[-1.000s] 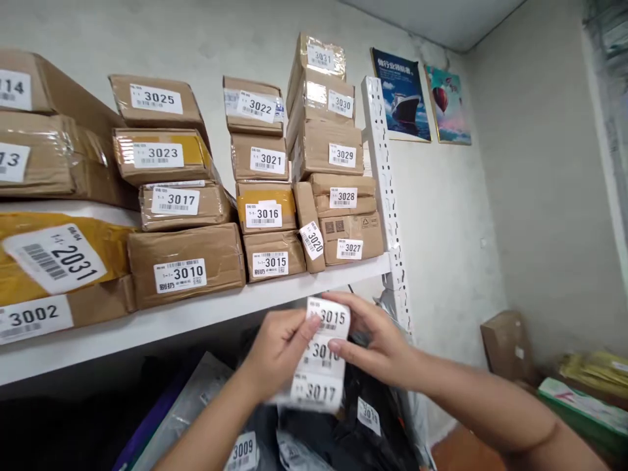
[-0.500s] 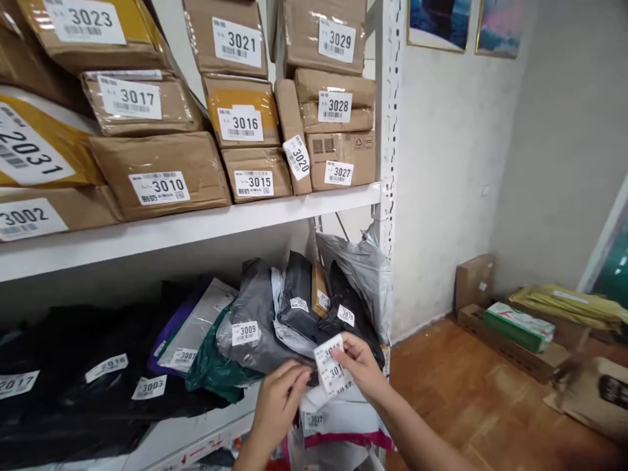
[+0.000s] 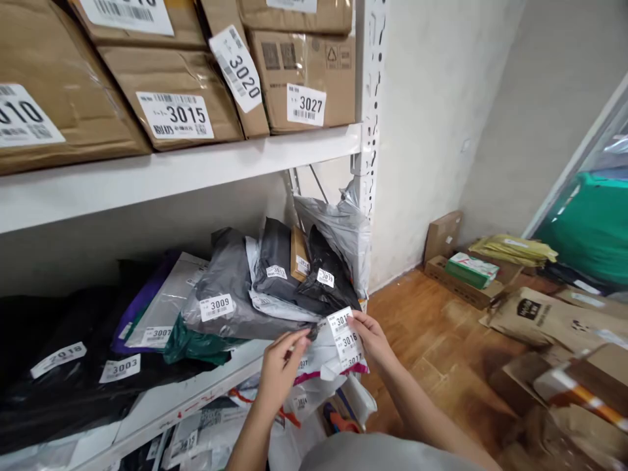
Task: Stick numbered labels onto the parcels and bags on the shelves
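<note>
My right hand (image 3: 375, 337) pinches a strip of white number labels (image 3: 346, 339) reading 3015, 3016, 3017, held upright in front of the lower shelf. My left hand (image 3: 282, 376) is just left of it, fingers curled, fingertips near the strip's lower left edge and close to a white and pink mailer bag (image 3: 314, 366). Behind the hands lie grey and black poly bags, one labelled 3009 (image 3: 216, 306). On the white upper shelf (image 3: 196, 170) stand brown cartons labelled 3015 (image 3: 176, 116), 3020 and 3027 (image 3: 305, 104).
A white perforated shelf upright (image 3: 367, 98) stands at the right end of the rack. Black bags tagged 3003 (image 3: 118, 369) fill the lower left. On the wooden floor (image 3: 432, 340) at right lie cartons, a green-white box (image 3: 471, 269), yellow mailers and brown paper bags.
The view has dropped from the upper shelf to the lower one. Both hands moved down with the label strip; my left hand has slid off the strip to its lower left.
</note>
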The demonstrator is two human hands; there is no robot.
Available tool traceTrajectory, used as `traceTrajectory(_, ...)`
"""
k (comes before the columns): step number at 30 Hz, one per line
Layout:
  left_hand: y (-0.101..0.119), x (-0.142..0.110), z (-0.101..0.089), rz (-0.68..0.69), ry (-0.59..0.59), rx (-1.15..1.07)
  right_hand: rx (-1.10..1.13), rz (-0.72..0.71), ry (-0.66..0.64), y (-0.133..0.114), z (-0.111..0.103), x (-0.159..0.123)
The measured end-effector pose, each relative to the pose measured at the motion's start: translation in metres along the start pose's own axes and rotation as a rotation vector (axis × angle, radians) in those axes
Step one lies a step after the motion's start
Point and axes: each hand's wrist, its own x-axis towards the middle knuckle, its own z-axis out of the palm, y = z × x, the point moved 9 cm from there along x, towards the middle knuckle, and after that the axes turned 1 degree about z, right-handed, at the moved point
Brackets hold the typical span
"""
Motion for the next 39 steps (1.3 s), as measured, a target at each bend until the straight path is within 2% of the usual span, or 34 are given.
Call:
traceTrajectory(4,-0.036,0.008,0.037,-0.169,-0.069,-0.286,-0.129,0.017,-0.077,0.031,0.014,-0.005)
traceTrajectory(7,-0.075,-0.001,0.050,-0.300,-0.113,-0.419,-0.188,0.071,-0.102,0.061,0.009,-0.014)
traceTrajectory(11,-0.134,-0.036,0.057,-0.487,-0.108,-0.373,-0.233,0.174,-0.096,0.108,-0.012,-0.029)
traceTrajectory(14,-0.170,-0.067,0.060,-0.602,-0.076,-0.350,-0.254,0.246,-0.062,0.140,-0.032,-0.035)
traceTrajectory(19,-0.210,-0.097,0.058,-0.723,0.003,-0.333,-0.284,0.279,0.057,0.163,-0.059,-0.031)
traceTrajectory(24,-0.224,-0.097,0.065,-0.758,-0.033,-0.365,-0.289,0.267,0.085,0.163,-0.060,-0.026)
traceTrajectory(30,-0.208,-0.083,0.072,-0.698,-0.048,-0.402,-0.306,0.262,0.071,0.166,-0.051,-0.029)
traceTrajectory(34,-0.204,-0.084,0.065,-0.640,0.004,-0.393,-0.325,0.274,0.026,0.174,-0.038,-0.036)
traceTrajectory(39,-0.216,-0.103,0.046,-0.578,0.024,-0.347,-0.351,0.297,-0.064,0.203,-0.014,-0.054)
